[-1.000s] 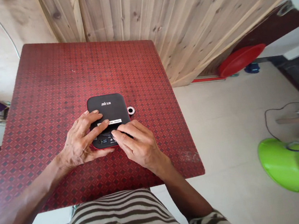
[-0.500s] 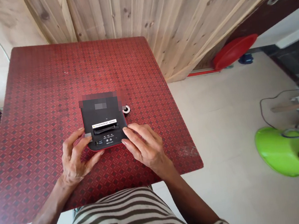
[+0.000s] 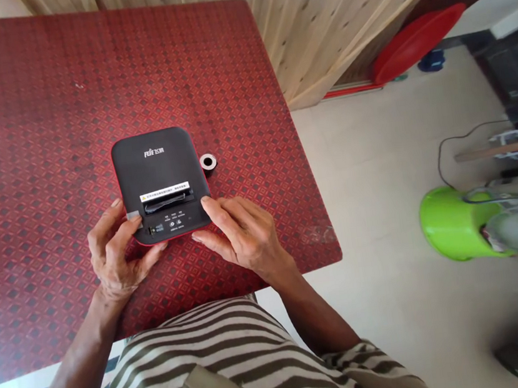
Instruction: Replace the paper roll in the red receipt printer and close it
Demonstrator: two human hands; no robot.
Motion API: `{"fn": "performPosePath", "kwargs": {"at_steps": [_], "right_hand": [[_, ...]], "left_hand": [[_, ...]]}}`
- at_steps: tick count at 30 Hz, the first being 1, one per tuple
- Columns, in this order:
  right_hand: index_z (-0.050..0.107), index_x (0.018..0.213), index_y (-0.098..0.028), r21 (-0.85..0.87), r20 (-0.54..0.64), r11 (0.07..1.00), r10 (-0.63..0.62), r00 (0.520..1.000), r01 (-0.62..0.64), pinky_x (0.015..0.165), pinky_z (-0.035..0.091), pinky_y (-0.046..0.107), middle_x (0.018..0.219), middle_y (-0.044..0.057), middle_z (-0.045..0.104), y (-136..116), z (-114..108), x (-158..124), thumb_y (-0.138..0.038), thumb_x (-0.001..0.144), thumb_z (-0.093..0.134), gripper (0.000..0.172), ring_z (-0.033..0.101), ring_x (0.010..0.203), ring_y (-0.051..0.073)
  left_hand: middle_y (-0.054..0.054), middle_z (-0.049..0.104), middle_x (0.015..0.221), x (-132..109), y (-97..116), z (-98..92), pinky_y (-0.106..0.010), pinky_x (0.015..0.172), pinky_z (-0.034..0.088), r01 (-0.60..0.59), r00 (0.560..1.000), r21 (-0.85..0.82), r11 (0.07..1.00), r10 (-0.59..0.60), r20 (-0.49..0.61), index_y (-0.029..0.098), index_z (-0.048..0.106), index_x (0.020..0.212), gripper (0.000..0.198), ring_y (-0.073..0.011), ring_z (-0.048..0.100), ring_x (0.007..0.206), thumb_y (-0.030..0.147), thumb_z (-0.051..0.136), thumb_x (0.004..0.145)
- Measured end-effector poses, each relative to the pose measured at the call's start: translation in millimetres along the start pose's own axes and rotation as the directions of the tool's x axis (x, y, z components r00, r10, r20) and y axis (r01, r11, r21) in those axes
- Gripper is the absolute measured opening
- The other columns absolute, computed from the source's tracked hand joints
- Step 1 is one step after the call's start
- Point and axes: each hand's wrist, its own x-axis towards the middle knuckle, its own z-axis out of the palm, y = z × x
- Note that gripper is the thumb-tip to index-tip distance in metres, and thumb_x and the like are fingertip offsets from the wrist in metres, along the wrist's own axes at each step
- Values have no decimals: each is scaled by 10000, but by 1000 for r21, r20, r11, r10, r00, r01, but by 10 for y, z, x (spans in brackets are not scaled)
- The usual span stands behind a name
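A black receipt printer (image 3: 156,169) with red edges lies flat on the patterned red table (image 3: 40,183). White lettering is on its lid, and a white label strip (image 3: 164,192) runs above its dark paper slot. My left hand (image 3: 118,255) grips the printer's near left corner, its fingers at the side and on a small grey tab (image 3: 134,219), its thumb at the front edge. With its thumb at the front edge and a finger on the top near the right side, my right hand (image 3: 242,234) holds the near right corner. Just beyond the printer's right side sits a small roll (image 3: 208,162) with a pale ring-shaped end.
A wooden plank wall (image 3: 313,17) stands behind the table. On the floor to the right are a bright green bucket (image 3: 451,221), a dark cable and a red round basin (image 3: 415,42) leaning by the wall. A striped shirt borders the table's near edge.
The head view has shifted, so the table shows larger and its far side higher up. My right fingers have shifted a little at the printer's corner; my left hand keeps its hold.
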Motion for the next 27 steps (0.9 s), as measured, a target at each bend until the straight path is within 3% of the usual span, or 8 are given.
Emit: {"fn": "performPosePath", "kwargs": {"at_steps": [3,8,11,18,24,27], "right_hand": [[502,1431,-84,32,-2,999,8,1000,-8,776,611,340,947,94,774,-10,31,-19,-429,1025,680,562,718,811,203],[222,1660,-156,67,-65,997,44,997,-40,771,658,354,1117,108,800,-25,103,-52,-375,1022,688,820,764,829,212],[215,1676,-168,83,-149,996,52,987,-40,744,679,334,1236,132,787,-32,153,-79,-377,989,734,886,776,839,208],[293,1658,-113,97,-207,994,69,976,-50,734,688,332,1211,168,791,-67,211,-92,-353,943,791,904,779,837,225],[271,1653,-216,188,-101,966,197,975,-176,740,690,374,1234,153,772,-47,190,-151,-452,982,724,843,766,800,222],[310,1619,-222,285,-33,925,272,962,-252,718,674,381,1105,104,770,-29,131,-176,-523,1026,627,737,735,753,204]], "left_hand": [[-101,601,1483,11,0,6,-448,1043,623,-26,999,-2,1000,26,-29,288,501,1508,803,-288,648,1323,454,877,818],[-136,627,1449,42,14,-6,-437,1011,637,-22,1000,7,1000,22,-17,240,533,1461,779,-298,678,1291,429,897,798],[-128,639,1439,41,16,-17,-425,999,643,-17,1000,16,1000,17,-12,246,540,1443,755,-293,700,1258,425,894,800],[-121,643,1448,20,5,-35,-414,990,654,4,1000,-33,999,-4,-20,258,534,1457,782,-287,707,1253,392,908,784],[-106,665,1398,5,7,-18,-435,1005,642,74,997,-110,991,-77,-26,260,574,1403,742,-286,696,1266,362,927,759],[-97,667,1393,-8,7,-16,-461,1027,625,136,990,-145,980,-138,-8,268,594,1358,693,-287,686,1276,381,927,761]]}}
